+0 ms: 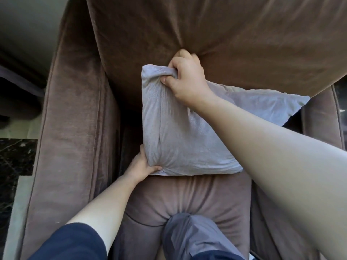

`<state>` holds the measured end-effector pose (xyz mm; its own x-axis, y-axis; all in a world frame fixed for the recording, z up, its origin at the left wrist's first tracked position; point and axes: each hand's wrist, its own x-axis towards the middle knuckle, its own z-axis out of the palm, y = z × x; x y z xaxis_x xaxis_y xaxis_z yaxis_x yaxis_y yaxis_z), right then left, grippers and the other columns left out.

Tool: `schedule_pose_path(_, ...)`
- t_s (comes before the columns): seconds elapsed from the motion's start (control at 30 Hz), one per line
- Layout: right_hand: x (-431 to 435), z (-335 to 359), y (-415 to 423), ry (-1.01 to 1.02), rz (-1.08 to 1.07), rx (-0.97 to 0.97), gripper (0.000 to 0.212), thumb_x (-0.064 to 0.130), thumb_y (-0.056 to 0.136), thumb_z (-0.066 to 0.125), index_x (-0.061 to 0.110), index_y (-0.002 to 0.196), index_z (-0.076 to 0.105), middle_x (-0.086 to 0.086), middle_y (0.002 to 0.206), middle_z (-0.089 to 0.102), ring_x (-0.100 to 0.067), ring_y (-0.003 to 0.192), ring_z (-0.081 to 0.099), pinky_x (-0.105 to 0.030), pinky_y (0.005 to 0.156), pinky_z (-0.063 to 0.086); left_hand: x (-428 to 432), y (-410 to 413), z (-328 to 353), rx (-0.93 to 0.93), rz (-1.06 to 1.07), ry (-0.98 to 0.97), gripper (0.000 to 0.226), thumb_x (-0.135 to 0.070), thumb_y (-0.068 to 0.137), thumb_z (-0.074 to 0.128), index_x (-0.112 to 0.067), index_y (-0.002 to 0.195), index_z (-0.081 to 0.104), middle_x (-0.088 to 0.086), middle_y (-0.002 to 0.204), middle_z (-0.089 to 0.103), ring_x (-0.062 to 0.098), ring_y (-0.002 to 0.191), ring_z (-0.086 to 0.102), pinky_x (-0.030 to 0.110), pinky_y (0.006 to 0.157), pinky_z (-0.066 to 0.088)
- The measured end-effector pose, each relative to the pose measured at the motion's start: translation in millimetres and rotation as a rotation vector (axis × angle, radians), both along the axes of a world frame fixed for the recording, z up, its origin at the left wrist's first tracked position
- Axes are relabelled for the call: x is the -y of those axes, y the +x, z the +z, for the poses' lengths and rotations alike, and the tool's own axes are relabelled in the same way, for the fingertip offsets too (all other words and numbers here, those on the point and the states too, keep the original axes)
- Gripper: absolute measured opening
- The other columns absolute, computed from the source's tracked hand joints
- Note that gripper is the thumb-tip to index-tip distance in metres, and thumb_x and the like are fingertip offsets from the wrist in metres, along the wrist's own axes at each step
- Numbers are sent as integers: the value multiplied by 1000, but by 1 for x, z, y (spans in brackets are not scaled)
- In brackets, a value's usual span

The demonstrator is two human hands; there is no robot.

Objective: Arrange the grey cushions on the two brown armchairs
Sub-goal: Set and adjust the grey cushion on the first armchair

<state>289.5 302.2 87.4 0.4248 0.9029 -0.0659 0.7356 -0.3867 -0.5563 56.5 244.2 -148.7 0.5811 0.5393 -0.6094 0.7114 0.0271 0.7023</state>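
Grey cushion [187,139], top corner clenched by right hand [185,79], lower corner pinched by left hand [143,166], on brown armchair [71,113]: may flop forward once released.

Low on the left, a black marble floor slab with thin pale veins [15,156]. Bordered above by a pale grey-green stone band [17,128], with another such strip along its near side, running toward the near left corner of the floor. Farther back on the left, a dark, rounded upholstered piece [16,104], only partly seen and too shadowed to identify. Behind it, a plain pale grey surface [28,25], smooth. At the far right, a small dark glossy patch [341,91], cut off.
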Motion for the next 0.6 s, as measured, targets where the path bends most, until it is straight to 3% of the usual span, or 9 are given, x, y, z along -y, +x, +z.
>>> schedule_pose_path(0.23,-1,-8,1,25,11,74,17,31,85,66,20,78,56,9,98,46,-20,102,46,-44,85,43,3,4,3,-67,61,-30,100,-62,49,81,-38,128,24,-13,108,57,11,98,58,35,86,53)
schedule_pose_path(0.43,1,-12,3,42,42,134,20,34,85,66,14,85,65,8,99,45,-21,102,46,-39,79,41,6,-1,11,-59,33,-26,101,-43,56,89,-32,139,31,-15,124,53,10,117,55,28,93,46)
schedule_pose_path(0.6,6,-8,4,-25,105,211,28,41,83,68,15,96,67,3,112,51,-22,107,45,-41,84,44,-11,8,43,-161,-96,-21,105,-33,60,91,-15,148,36,5,143,52,23,130,53,38,107,46)
